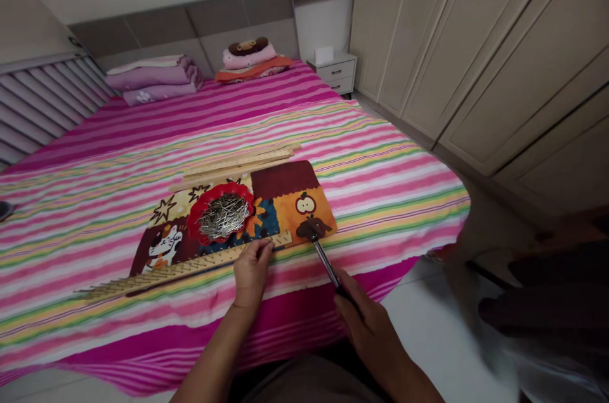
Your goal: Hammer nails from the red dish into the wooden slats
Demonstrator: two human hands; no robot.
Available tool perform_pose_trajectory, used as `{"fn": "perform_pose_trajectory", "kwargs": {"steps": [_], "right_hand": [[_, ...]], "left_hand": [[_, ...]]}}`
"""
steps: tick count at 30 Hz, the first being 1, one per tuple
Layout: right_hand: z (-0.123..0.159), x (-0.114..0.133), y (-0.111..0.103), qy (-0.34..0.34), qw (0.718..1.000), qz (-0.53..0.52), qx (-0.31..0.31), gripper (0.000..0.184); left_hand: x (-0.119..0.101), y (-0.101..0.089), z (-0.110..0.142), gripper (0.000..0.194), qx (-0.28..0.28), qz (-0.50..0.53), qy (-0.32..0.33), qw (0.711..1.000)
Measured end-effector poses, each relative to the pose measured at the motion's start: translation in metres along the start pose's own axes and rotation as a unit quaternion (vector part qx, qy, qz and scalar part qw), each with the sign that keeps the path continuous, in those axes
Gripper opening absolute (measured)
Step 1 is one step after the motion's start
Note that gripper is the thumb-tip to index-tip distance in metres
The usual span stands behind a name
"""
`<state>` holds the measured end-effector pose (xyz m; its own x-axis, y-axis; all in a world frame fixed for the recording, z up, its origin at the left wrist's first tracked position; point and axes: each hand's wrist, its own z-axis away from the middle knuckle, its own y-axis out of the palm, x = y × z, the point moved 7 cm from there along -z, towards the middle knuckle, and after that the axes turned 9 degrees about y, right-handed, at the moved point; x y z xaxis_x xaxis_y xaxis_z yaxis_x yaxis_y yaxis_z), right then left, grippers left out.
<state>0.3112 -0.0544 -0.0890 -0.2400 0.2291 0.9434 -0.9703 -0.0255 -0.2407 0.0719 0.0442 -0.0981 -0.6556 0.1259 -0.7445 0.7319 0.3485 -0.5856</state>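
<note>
The nail-studded wooden strip point(200, 263) lies lengthwise along the near edge of the placemat point(285, 178), overhanging leftward. The left hand point(250, 270), nearer, pinches its fingertips together near the strip's right end, any nail between them indiscernible; rightward, the right hand point(373, 330) grips the hammer point(326, 263).

A bed point(390, 200) bears a mat point(285, 181), wooden strips point(238, 164) and, seemingly, quilts point(152, 80).
</note>
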Motion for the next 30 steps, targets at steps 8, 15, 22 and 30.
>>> {"fn": "perform_pose_trajectory", "kwargs": {"steps": [8,15,22,30], "right_hand": [[-0.001,0.03,0.032,-0.113,0.988,0.026,0.097,0.045],[-0.004,0.042,0.044,-0.139,0.98,0.094,0.108,0.047],[0.001,0.035,0.033,-0.122,0.99,0.011,0.071,0.045],[-0.002,0.0,0.004,0.005,0.998,-0.052,-0.036,0.044]], "left_hand": [[-0.004,0.003,0.0,0.017,-0.01,-0.014,0.082,0.996],[0.001,0.005,0.001,0.014,0.001,-0.012,0.062,0.998],[-0.001,0.006,-0.001,0.014,0.008,-0.02,0.031,0.999],[-0.009,-0.027,-0.01,0.02,0.013,-0.077,0.059,0.995]]}}
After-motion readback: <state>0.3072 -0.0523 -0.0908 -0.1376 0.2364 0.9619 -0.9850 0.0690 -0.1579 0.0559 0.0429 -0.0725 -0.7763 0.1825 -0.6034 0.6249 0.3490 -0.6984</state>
